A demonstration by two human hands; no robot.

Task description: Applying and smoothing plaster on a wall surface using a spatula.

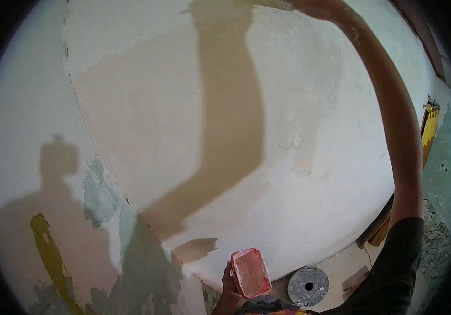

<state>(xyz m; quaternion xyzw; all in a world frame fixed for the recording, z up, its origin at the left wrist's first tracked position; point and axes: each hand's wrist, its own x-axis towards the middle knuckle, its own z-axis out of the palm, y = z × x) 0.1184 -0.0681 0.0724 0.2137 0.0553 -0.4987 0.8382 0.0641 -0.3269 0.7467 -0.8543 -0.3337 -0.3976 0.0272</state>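
My left hand (229, 284), low in the view, is closed around the side of a red rectangular plastic tub (251, 273). Pale pinkish smears coat the tub's inside. My right arm stretches up along the right side to the top edge, where my right hand (317, 7) is closed on a putty knife (277, 4). Only part of that tool shows, as a narrow greyish strip against the wall; the rest is cut off by the frame edge. The wall (299, 94) beneath it carries beige, damp-looking patches over white, and my arm's shadow falls across it.
A crack (84, 113) runs down the wall's left part. Bare green patches (147, 268) and a mustard-yellow streak (49, 249) lie lower left. On the floor stands a round, speckled grey object (308, 286) with a central hole. Something yellow (430, 126) is at the far right.
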